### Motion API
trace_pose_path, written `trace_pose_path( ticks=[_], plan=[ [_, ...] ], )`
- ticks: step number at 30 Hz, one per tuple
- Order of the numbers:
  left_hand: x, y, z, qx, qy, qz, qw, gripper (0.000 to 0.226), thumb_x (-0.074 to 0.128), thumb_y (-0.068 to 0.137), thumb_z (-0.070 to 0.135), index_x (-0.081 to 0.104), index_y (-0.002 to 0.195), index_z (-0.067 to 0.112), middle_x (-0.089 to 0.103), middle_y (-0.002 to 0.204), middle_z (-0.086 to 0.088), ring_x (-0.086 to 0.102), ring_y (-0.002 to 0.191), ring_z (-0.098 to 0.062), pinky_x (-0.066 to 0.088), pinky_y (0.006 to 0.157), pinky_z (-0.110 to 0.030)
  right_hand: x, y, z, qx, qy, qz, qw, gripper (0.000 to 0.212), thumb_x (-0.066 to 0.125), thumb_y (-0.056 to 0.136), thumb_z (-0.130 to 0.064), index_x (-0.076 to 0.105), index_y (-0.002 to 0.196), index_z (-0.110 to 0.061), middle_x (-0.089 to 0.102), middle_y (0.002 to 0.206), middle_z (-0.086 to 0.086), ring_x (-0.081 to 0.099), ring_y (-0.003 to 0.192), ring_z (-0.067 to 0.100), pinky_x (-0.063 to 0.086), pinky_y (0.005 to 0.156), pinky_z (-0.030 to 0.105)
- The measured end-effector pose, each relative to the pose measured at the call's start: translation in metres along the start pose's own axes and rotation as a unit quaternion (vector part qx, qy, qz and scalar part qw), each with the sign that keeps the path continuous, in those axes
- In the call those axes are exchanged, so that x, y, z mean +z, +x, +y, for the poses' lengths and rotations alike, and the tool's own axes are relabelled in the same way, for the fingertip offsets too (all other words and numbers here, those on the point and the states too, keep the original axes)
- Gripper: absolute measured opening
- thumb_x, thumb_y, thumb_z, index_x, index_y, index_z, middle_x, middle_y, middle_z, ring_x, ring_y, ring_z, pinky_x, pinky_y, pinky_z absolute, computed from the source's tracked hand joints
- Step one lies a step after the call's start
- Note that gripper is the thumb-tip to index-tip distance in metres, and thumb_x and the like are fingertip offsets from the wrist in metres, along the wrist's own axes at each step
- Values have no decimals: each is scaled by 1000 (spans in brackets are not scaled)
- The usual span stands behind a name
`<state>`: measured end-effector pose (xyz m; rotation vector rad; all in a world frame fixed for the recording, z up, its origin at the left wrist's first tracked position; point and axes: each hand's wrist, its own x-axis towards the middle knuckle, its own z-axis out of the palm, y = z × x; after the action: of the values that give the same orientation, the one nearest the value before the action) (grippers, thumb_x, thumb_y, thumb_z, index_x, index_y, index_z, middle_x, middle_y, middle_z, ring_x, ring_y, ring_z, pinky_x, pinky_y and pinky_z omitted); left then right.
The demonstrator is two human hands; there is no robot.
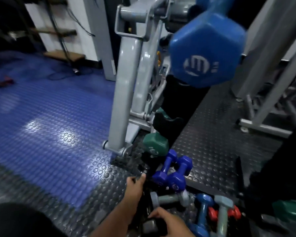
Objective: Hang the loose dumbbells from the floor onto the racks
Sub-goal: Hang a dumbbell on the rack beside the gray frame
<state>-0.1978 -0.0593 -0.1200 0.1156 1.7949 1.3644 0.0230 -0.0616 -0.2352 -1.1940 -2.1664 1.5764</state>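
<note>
left hand (pixel 135 183): fingers curled on a dark object, identity unclear | right hand (pixel 166 221): grips grey dumbbell (pixel 149 226) at its handle, low on floor (pixel 212 151) | purple dumbbells (pixel 172 171) just beyond left hand | blue and grey dumbbells (pixel 212 212) beside right hand | rack (pixel 174 106) with large blue dumbbell (pixel 207 53) farther ahead

We see both forearms bare from the bottom edge of the view up to the hands, with no sleeve, watch or band on either wrist. Our left hand (pixel 135 183) and our right hand (pixel 164 219) wear no gloves and no rings that we can make out. At the lower left corner a rounded dark shape (pixel 19 221), black cloth by the look of it, belongs to our clothing; its cut is too dim to tell.
</note>
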Motion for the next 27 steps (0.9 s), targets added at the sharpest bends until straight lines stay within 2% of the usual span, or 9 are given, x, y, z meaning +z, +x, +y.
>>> trace_pose_path(
  ticks=[1,3,6,9,11,16,21,25,27],
  plan=[
    [-9,2,11,1,-13,11,1000,35,74,95,30,53,111,6,71,107,-19,71,94,-31,59,89,-47,-6,-3,-46,1,9,-59,998,42,72,78,-56,62,118,-52,56,130,-30,45,112,-24,34,90,-1],
    [-24,14,32,10,-48,37,998,39,70,98,38,56,112,4,72,104,-20,72,93,-35,60,83,-47,-32,-3,-157,-7,-53,-71,996,52,75,70,-43,58,115,-64,47,134,-30,49,120,-14,36,103,9],
    [-39,42,61,23,-93,56,994,41,68,96,47,59,112,10,72,108,-20,71,100,-36,59,89,-50,-21,15,-199,-31,-67,-82,994,73,83,59,-25,58,106,-76,46,124,-20,51,115,-11,35,100,4],
    [-36,65,88,28,-100,27,994,52,74,78,64,60,111,26,73,113,-11,71,108,-30,55,100,-54,-12,36,-212,-34,-44,-27,998,79,87,63,-11,61,115,-63,48,122,-19,49,112,-20,30,95,-3],
    [-31,80,104,66,-68,22,995,44,72,86,59,60,109,24,72,114,-7,68,111,-26,52,105,-49,-9,50,-217,-54,-40,-4,998,76,87,67,-10,60,122,-56,44,124,-21,41,116,-23,26,96,-5],
    [-21,130,126,67,-8,33,997,57,64,72,77,59,101,28,70,114,-3,65,108,-23,50,105,-41,10,89,-216,-38,-52,68,996,74,84,73,-4,64,129,-49,45,122,-18,46,113,-18,36,101,3],
    [4,155,139,84,79,18,993,46,73,83,63,63,112,29,66,112,3,62,111,-23,49,102,-37,26,124,-201,24,-31,148,988,76,79,81,4,55,124,-53,45,121,-15,54,110,1,41,102,6],
    [16,175,145,101,168,7,981,37,59,94,60,70,114,31,73,119,-3,64,115,-28,49,101,-35,37,138,-191,39,-30,193,980,76,82,82,0,58,142,-40,43,126,-12,56,118,9,52,107,36],
    [20,180,142,108,199,-32,974,34,51,101,51,71,121,32,71,128,-3,62,121,-27,48,102,-32,38,137,-190,47,0,203,978,72,82,84,-1,59,141,-38,44,129,-10,55,121,8,52,105,30]
  ],
)
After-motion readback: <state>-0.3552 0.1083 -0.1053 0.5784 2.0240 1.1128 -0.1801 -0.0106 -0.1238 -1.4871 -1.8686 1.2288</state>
